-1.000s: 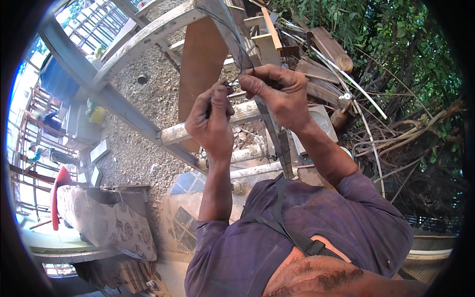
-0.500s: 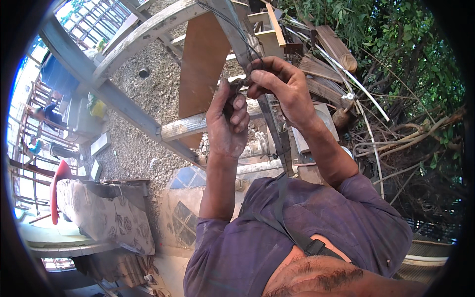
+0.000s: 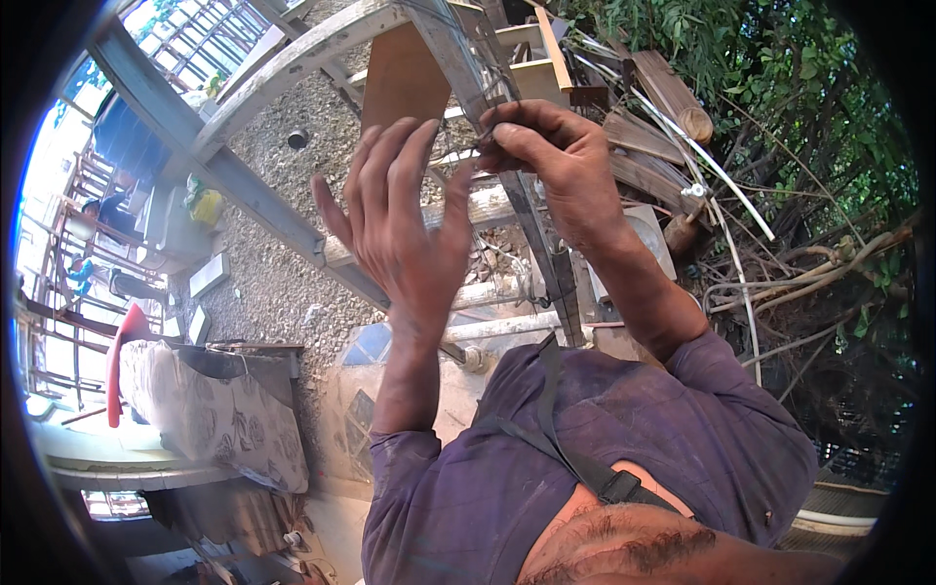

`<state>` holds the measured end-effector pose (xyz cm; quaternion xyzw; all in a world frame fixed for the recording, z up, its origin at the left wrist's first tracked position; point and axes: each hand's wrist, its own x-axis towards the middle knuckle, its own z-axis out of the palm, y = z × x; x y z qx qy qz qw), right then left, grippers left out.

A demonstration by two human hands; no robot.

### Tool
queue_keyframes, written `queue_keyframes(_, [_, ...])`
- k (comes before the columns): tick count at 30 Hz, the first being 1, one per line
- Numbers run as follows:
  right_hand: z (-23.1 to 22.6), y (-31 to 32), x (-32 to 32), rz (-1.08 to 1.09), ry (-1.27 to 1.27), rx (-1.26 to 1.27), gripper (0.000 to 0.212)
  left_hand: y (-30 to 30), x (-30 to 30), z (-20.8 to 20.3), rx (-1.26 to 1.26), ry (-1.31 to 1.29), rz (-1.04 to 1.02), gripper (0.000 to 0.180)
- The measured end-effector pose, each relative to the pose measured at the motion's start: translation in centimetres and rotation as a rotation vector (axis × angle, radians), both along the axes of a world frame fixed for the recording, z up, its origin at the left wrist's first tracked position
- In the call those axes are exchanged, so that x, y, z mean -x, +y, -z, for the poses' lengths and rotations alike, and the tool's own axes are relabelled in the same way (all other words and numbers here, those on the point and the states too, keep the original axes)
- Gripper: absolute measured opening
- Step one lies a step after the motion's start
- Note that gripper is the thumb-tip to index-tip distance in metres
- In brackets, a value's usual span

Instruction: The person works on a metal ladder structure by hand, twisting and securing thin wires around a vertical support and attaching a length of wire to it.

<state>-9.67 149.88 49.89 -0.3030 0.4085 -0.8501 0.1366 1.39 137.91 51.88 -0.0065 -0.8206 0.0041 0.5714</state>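
Observation:
My right hand (image 3: 558, 168) is raised in front of me, its fingertips pinched on a thin dark wire (image 3: 466, 149) next to a slanted grey metal bar (image 3: 458, 54). My left hand (image 3: 402, 234) is just left of it, palm turned away and fingers spread, holding nothing. Its fingertips reach up near the wire and the bar. Both forearms rise from my purple shirt (image 3: 585, 458) at the bottom of the view. Where the wire ends is hidden behind my right fingers.
Far below lies gravel ground (image 3: 273, 283), crossed by a diagonal grey beam (image 3: 234, 180). A brown plank (image 3: 405, 83) leans behind the hands. Wood scraps (image 3: 668, 97), white pipes (image 3: 736, 200) and leafy branches (image 3: 790, 88) fill the right. A patterned cloth (image 3: 219, 414) lies lower left.
My left hand was curled beside the right at the wire. It has let go, opened and spread its fingers. The right hand keeps its pinch.

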Motion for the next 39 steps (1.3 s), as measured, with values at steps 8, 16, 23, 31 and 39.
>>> queue_keyframes(8, [0.7,0.2,-0.1,-0.224,-0.128,0.259,0.022,-0.9,1.7,2.8,-1.295,-0.316,0.878,0.028])
queue_keyframes(16, [2.5,-0.6,4.2,-0.521,0.039,0.340,0.023,0.5,0.8,4.1,-2.174,-0.649,1.647,0.019])
queue_keyframes(23, [2.4,-0.6,6.6,-0.422,0.365,0.005,0.030,1.1,-0.3,3.6,-2.173,-0.597,1.400,0.025])
queue_keyframes(31, [1.4,4.6,-0.5,-0.137,0.269,-0.336,0.047,1.7,-0.2,3.1,-1.689,-0.392,0.992,0.026])
queue_keyframes(39, [1.7,6.6,-1.6,0.060,0.302,-0.452,0.015,0.7,1.7,6.0,-0.662,-0.091,0.349,0.015])
